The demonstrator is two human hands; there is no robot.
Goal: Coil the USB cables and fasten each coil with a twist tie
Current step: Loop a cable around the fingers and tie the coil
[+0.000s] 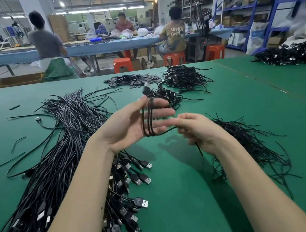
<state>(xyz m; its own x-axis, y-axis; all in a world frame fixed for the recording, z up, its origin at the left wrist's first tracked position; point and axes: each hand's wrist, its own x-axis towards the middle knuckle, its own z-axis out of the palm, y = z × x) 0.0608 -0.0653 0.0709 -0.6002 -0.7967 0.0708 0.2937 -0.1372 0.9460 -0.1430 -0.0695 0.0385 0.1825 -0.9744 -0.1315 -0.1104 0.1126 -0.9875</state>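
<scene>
My left hand (130, 124) is raised over the green table (186, 179), palm up, with a black USB cable (149, 120) wound in about three loops around its fingers. The cable's plug end (146, 87) sticks up above the fingertips. My right hand (196, 129) is closed on the cable's free tail just right of the loops, and a short black end pokes out below its palm. A big bundle of uncoiled USB cables (61, 166) lies to the left, plugs toward me. Thin black twist ties (249, 142) lie in a loose pile on the right.
Coiled cables (184, 76) are heaped at the table's far middle, with another heap (290, 55) at the far right. Small flat black pieces (131, 79) lie beside them. Beyond the table, people sit on orange stools (123, 64) at a blue bench. Blue shelving (262, 4) stands right.
</scene>
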